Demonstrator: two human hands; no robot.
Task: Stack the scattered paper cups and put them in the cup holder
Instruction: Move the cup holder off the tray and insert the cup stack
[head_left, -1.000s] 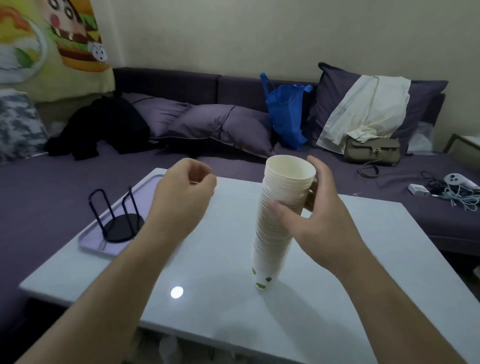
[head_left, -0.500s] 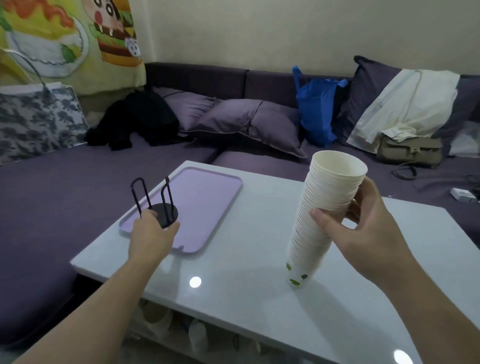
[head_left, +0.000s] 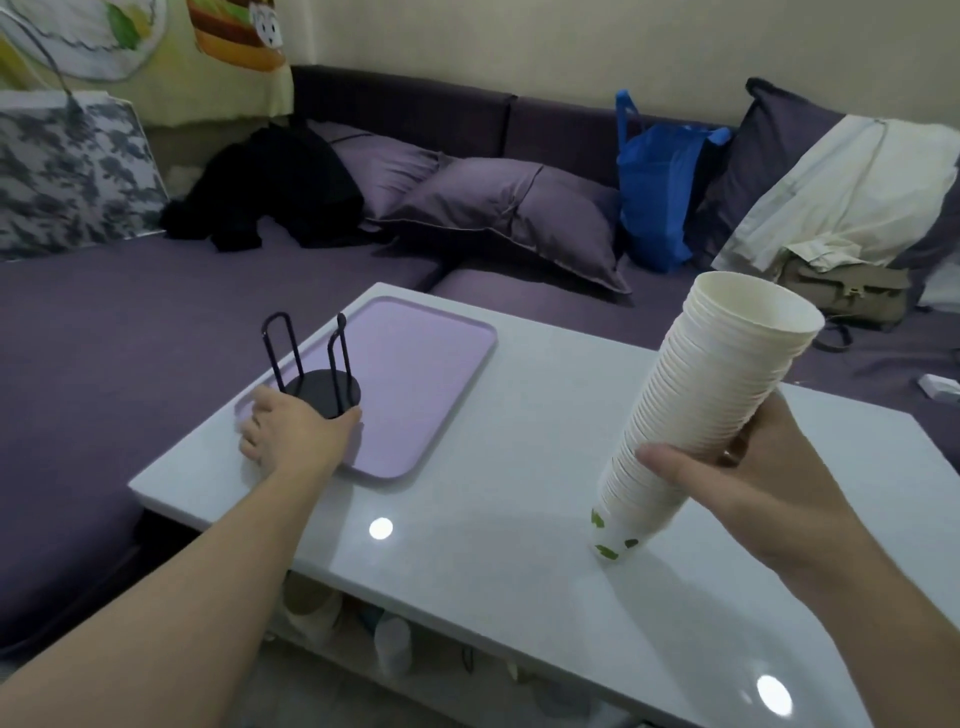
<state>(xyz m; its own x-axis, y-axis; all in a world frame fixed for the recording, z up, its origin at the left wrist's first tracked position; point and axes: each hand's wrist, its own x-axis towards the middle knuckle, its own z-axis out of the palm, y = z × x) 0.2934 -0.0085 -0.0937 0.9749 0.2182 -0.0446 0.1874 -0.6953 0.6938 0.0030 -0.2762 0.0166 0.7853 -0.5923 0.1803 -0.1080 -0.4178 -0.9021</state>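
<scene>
Paper, thin and light, the tall cup stack (head_left: 696, 415) leans with its base on the white table (head_left: 519, 519), likely to buckle or slide apart unless gripped mid-height. Right hand (head_left: 737, 488) wraps its middle; left hand (head_left: 296, 431) grips the black cup holder (head_left: 317, 374) base on the purple tray (head_left: 415, 364).

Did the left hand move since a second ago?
Yes. The left hand went from above the table's middle, away from the cup stack, to the black cup holder on the purple tray.

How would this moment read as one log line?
right hand: grips cup stack, tilted on table | left hand: at cup holder base | holder: empty
</scene>
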